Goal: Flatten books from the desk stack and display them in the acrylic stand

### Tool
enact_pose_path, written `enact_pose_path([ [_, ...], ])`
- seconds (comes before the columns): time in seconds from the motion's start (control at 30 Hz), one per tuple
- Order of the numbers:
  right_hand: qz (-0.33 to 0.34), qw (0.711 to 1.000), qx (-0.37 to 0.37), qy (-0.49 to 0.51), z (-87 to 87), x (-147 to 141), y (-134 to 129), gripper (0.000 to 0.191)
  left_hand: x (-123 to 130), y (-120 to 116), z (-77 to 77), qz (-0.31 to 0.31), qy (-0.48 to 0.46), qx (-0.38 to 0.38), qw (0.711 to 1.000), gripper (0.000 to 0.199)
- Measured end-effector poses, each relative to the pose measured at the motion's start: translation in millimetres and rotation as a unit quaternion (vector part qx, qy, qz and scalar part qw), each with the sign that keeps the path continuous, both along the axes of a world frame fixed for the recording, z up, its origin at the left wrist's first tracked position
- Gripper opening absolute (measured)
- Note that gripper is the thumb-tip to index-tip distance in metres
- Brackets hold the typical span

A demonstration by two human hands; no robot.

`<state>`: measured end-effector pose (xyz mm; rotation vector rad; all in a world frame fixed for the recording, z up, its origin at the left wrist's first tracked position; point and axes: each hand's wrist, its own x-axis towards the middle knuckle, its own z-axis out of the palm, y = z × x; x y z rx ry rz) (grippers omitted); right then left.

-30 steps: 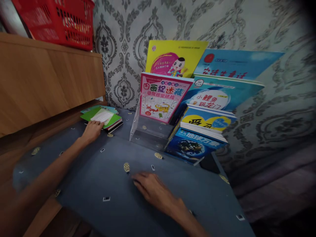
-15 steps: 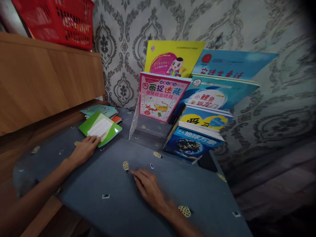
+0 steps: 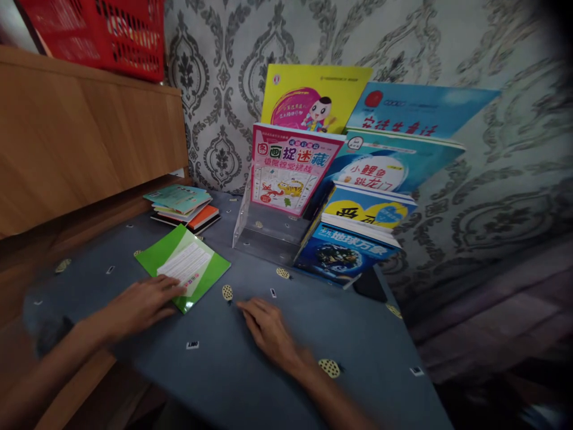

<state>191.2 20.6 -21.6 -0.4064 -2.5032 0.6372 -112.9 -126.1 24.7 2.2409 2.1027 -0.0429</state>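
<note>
A green book [image 3: 213, 269] with a white printed panel lies at a slant on the blue-grey patterned tablecloth. My left hand [image 3: 141, 304] has its fingers over the book's near edge, gripping it there; the thumb side is partly hidden. On the cloth at centre rests my right hand [image 3: 268, 331], empty, loosely bent, with its index finger stretched toward a printed pineapple. Behind the green book is a small stack of books [image 3: 179, 200], one with an orange cover. A clear acrylic rack [image 3: 268, 236] stands beyond my right hand, a pink picture book [image 3: 290, 170] leaning in it.
A yellow book [image 3: 286, 83] and several blue books [image 3: 349, 254] stand in the rack, before a patterned wall [image 3: 219, 107]. A dark flat object [image 3: 370, 284] lies at the rack's right. A wooden cabinet [image 3: 89, 131] with a red basket [image 3: 129, 36] borders the left.
My left hand has drawn the green book off the small stack, toward me and slightly right, uncovering the orange book. My right hand has stayed at nearly the same spot on the cloth.
</note>
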Motion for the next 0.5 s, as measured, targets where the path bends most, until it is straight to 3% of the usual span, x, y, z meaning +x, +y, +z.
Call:
enact_pose_path([
  [0.1,-0.001,1.0,-0.001,-0.001,0.7,-0.2,-0.8,0.031,-41.6,21.6,1.3,0.032,-0.108,0.046,0.993,0.046],
  [0.2,-0.001,1.0,-0.001,-0.003,3.2,0.4,-2.1,0.031,-81.9,48.5,-2.1,0.17,-0.07,0.13,0.974,0.056],
  [0.27,-0.003,1.0,-0.002,-0.009,4.8,1.3,-2.9,0.032,-99.4,60.9,-7.8,0.223,-0.053,0.134,0.964,0.058],
  [0.5,-0.028,1.0,-0.01,-0.002,3.3,3.1,-3.2,0.031,-108.0,63.0,-28.9,0.217,-0.039,0.119,0.968,0.052],
])
